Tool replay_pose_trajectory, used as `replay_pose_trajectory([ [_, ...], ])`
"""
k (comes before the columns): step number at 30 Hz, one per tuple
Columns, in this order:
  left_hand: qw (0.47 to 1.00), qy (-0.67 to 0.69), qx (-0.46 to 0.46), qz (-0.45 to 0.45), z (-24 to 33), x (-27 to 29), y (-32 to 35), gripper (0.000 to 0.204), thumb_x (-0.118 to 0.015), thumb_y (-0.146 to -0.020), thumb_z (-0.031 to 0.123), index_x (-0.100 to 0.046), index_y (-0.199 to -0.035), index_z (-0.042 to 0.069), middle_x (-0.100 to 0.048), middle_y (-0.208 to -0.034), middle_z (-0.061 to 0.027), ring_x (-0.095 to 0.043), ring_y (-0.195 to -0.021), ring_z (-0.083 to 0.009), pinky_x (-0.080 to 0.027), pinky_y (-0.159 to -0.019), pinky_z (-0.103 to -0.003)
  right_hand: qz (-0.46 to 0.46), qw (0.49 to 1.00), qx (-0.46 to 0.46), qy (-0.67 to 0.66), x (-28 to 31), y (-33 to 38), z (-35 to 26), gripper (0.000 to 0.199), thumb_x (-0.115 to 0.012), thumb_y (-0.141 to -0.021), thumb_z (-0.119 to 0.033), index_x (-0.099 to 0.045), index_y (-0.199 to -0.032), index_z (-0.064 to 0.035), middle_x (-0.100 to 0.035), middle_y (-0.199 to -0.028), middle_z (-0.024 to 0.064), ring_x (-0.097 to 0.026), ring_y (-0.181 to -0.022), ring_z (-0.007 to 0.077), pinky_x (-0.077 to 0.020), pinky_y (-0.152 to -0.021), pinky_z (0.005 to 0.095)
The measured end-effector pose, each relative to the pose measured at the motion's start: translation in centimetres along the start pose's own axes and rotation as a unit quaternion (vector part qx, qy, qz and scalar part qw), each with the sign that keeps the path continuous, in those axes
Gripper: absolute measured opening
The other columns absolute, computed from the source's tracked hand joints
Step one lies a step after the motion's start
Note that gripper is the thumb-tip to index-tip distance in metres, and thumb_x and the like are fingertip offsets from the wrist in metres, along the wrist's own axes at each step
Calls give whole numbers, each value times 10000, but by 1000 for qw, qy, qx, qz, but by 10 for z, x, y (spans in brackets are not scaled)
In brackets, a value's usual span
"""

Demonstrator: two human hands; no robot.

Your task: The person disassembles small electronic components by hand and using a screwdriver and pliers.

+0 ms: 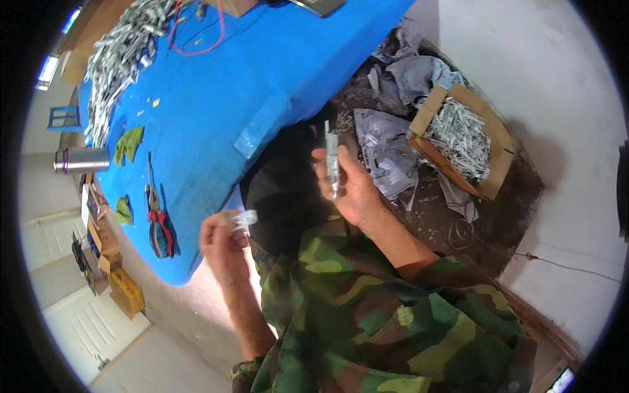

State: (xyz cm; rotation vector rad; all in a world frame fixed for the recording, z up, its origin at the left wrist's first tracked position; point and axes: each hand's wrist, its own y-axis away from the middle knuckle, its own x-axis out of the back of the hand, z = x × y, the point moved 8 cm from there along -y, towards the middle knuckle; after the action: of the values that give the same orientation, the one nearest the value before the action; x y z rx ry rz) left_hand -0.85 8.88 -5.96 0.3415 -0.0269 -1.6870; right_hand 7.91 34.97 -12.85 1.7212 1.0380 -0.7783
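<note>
Head view: your right hand (350, 190), at frame centre, has its grip clenched around a slim silver tube (332, 164) held upright, while your left hand (219, 239), lower left of centre, pinches a small clear plastic piece (246, 218) just off the edge of the blue surface (249, 85). Looks like you're mid-assembly with the two parts well apart, so next the clear piece likely needs lining up with the tube's end. A cardboard box (495, 141) of similar silver pieces sits on the floor at right, a loose pile (121, 56) upper left, pliers (157, 223) near your left hand.
</note>
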Motion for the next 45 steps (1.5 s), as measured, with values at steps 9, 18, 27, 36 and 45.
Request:
replay_pose_trajectory([
  [9, 996, -24, -81, 39, 32, -5, -53, 175, -648, -1024, 145, -660, -1140, 14, -718, -1038, -99, -651, -804, -117, -512, -650, -215, 54, 998, -16, 42, 28, -10, 27, 479, -470, -1087, -479, -644, -1190, -44, -633, -816, 30, -572, -649, 116, -417, -532, 256],
  [18, 921, -140, -101, -349, 18, -288, 68, 449, -697, -928, -23, -577, -1361, -13, -534, -1497, -163, -654, -1154, -206, -551, -958, -333, -59, 993, 101, 11, 45, -22, 34, 395, -508, -1067, -424, -657, -1158, -69, -597, -836, -18, -543, -663, 97, -417, -544, 273],
  [27, 958, -255, -28, -129, 0, -140, 24, 195, -656, -1006, 149, -685, -1111, -13, -730, -1080, -100, -645, -806, -113, -524, -716, -244, 78, 995, -11, 67, 26, 1, 12, 426, -494, -1085, -431, -653, -1218, -58, -589, -842, -20, -554, -652, 89, -404, -541, 252],
  [36, 976, -207, 36, -52, -11, -77, 39, 188, -681, -1007, 169, -698, -1065, -9, -745, -1028, -87, -653, -800, -112, -527, -728, -255, -82, 990, -5, 115, -22, 18, 21, 451, -506, -1084, -351, -619, -1347, -3, -634, -966, 9, -602, -731, 82, -444, -552, 221],
  [45, 989, -137, 10, -54, 16, -71, 45, 261, -695, -1007, 195, -700, -1160, -16, -738, -1057, -87, -679, -883, -125, -547, -775, -273, -159, 948, -51, 271, -73, 46, 33, 403, -454, -1099, -214, -599, -1387, 28, -673, -1047, 44, -619, -842, 127, -497, -757, 264],
])
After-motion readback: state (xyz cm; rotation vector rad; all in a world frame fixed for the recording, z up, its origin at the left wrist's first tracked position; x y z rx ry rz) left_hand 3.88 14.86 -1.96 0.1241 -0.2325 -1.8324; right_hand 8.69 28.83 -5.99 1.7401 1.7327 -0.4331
